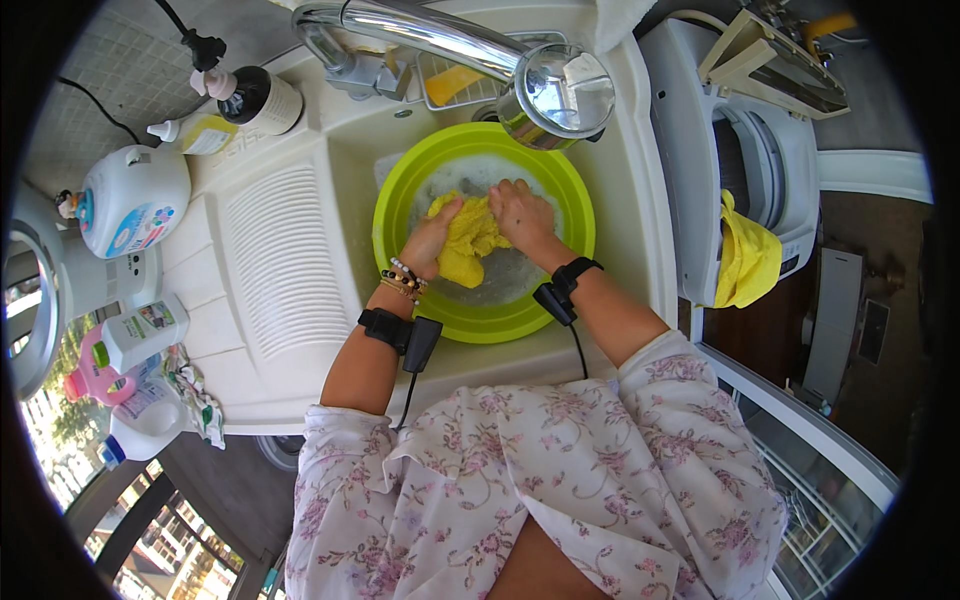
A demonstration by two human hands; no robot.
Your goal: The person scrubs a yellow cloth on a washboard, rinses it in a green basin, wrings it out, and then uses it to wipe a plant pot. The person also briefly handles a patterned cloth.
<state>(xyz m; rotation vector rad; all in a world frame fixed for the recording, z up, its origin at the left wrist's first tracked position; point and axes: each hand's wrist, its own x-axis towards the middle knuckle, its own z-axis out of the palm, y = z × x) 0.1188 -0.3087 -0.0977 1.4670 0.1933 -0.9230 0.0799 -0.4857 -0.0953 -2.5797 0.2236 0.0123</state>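
A bunched yellow cloth (pixel 471 238) is held between my two hands over a lime-green plastic basin (pixel 576 225). My left hand (pixel 430 238) grips its left side, thumb on top. On the upper right side, my right hand (pixel 523 216) has its fingers curled onto the cloth. Sudsy, greyish water (pixel 517 281) fills the bottom of the basin, and part of the cloth hangs down towards it. The basin sits in a white laundry sink (pixel 356 150). Fingertips of both hands are partly hidden by the cloth.
A chrome faucet (pixel 442 37) reaches over the basin's far rim. Left is a ribbed washboard (pixel 285 262), with a pump bottle (pixel 262 101) and detergent jug (pixel 139 199) beyond. An open washing machine (pixel 787 187) at right has another yellow cloth (pixel 746 259) over its edge.
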